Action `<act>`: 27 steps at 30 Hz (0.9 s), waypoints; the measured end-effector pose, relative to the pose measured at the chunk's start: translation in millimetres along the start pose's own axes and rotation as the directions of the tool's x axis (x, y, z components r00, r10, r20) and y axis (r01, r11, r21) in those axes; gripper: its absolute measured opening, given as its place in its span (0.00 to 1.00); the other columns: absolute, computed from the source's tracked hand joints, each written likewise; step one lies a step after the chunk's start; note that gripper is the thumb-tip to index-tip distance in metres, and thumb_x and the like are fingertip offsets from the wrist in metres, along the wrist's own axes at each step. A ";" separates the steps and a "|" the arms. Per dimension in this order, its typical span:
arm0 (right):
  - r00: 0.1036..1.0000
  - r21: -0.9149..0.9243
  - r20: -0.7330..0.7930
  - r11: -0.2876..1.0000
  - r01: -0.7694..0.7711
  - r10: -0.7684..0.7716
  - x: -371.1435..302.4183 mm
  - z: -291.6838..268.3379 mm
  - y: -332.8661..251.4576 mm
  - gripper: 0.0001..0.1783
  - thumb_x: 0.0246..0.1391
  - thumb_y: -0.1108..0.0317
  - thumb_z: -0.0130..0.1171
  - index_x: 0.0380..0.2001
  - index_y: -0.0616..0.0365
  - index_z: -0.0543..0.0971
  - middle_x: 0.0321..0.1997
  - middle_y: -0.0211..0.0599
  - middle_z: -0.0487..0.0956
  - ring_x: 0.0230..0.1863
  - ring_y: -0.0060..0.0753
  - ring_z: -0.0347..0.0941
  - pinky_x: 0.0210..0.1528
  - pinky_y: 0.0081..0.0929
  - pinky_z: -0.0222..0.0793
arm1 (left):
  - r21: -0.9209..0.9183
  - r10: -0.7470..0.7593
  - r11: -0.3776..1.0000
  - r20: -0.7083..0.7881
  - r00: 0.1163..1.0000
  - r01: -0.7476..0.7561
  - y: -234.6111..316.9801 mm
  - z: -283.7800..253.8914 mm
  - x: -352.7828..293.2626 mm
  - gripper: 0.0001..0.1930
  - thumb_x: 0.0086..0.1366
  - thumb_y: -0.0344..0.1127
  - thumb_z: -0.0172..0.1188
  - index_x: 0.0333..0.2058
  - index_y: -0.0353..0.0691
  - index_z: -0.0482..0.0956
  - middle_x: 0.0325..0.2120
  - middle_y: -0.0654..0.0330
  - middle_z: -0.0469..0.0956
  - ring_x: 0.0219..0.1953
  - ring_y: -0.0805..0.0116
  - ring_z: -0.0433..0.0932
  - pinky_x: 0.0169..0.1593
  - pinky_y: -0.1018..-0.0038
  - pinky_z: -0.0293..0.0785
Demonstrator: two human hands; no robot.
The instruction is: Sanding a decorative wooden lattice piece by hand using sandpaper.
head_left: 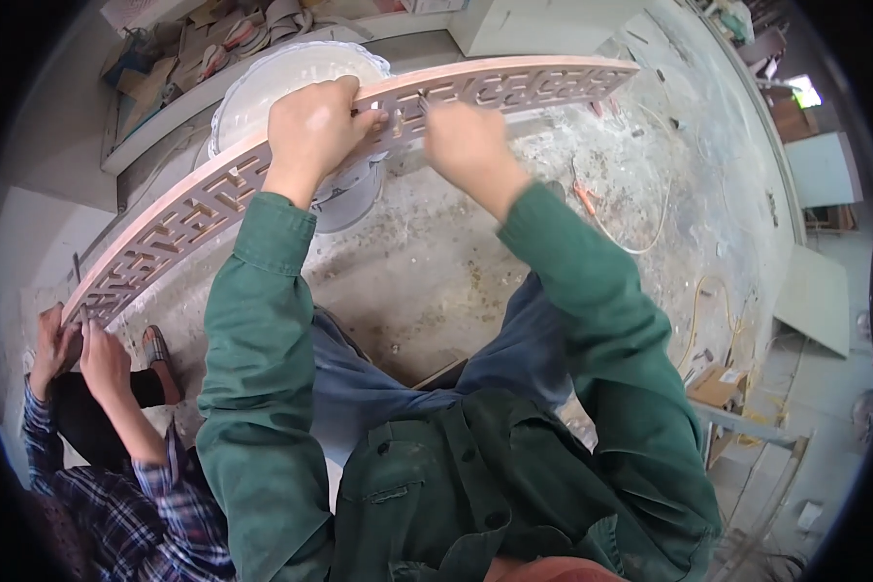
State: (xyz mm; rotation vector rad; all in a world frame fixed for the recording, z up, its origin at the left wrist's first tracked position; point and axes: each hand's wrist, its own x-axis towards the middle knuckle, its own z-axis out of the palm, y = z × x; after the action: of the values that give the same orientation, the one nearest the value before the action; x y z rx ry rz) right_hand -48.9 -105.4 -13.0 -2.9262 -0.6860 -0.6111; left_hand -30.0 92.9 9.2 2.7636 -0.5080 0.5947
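A long wooden panel [178,211] with a cut-out lattice pattern stretches across in front of me, bowed by the lens. My left hand [312,136] is closed over its upper edge, thumb on the near face. My right hand [466,145] is curled close to the lattice, right of my left hand, and slightly blurred. A small thin dark thing seems to stick out from its fingers into a cut-out; its kind does not show. Behind the panel stands a white round bucket [279,85] with a pale, ragged rim, partly hidden by the panel and my left hand.
At lower left, a co-worker in a plaid shirt [107,504] has both hands at the panel's left end. An orange-handled tool with a cord [585,199] lies on the stained floor [456,281]. A cardboard box [716,386] is at right; a cluttered shelf [213,48] stands behind.
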 end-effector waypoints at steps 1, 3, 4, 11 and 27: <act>0.967 -0.036 0.222 0.992 -0.120 0.125 22.3 -1.6 -11.0 0.07 0.45 0.67 0.57 0.27 0.57 0.80 0.27 0.45 0.82 0.31 0.47 0.80 0.30 0.41 0.75 | 0.003 0.008 1.000 0.011 1.000 -0.008 -3.2 2.6 -3.4 0.19 0.49 0.54 0.68 0.25 0.43 0.79 0.19 0.57 0.79 0.26 0.55 0.80 0.28 0.61 0.73; 0.936 -0.084 0.310 0.985 -0.150 0.169 33.3 -5.2 -18.7 0.11 0.50 0.66 0.53 0.29 0.54 0.85 0.30 0.44 0.83 0.35 0.44 0.82 0.34 0.40 0.77 | -0.023 -0.044 0.999 0.029 0.999 0.045 -5.2 0.5 -4.6 0.19 0.50 0.54 0.67 0.24 0.43 0.79 0.19 0.56 0.79 0.26 0.55 0.80 0.29 0.61 0.73; 0.952 -0.057 0.266 0.989 -0.138 0.148 27.6 -5.2 -16.9 0.11 0.50 0.66 0.53 0.28 0.54 0.84 0.29 0.44 0.83 0.33 0.45 0.82 0.33 0.40 0.77 | -0.021 -0.041 0.999 0.028 0.999 0.042 -6.0 0.3 -4.6 0.19 0.50 0.54 0.67 0.24 0.43 0.79 0.19 0.56 0.79 0.26 0.55 0.80 0.29 0.61 0.73; 0.966 0.137 0.148 0.963 -0.234 0.213 -9.8 -16.0 -6.1 0.10 0.48 0.64 0.56 0.26 0.58 0.81 0.26 0.46 0.81 0.31 0.49 0.80 0.34 0.45 0.75 | 0.010 -0.038 0.999 0.045 0.998 0.038 0.6 -4.3 0.5 0.19 0.50 0.54 0.67 0.23 0.43 0.78 0.19 0.57 0.79 0.26 0.55 0.80 0.29 0.61 0.73; 0.877 0.171 0.255 0.873 -0.456 0.408 -108.9 -3.7 95.1 0.12 0.52 0.60 0.54 0.27 0.56 0.81 0.26 0.49 0.80 0.31 0.56 0.77 0.35 0.49 0.73 | 0.004 -0.073 0.997 0.138 0.988 0.074 2.7 -8.4 3.8 0.23 0.52 0.58 0.66 0.24 0.42 0.77 0.17 0.57 0.78 0.25 0.54 0.79 0.28 0.61 0.71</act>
State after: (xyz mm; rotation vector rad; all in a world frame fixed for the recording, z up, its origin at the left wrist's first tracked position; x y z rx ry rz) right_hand -97.6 -236.1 -51.0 -2.8040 -0.0786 -0.1611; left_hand -30.7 92.2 18.7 2.8215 -0.4329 0.3881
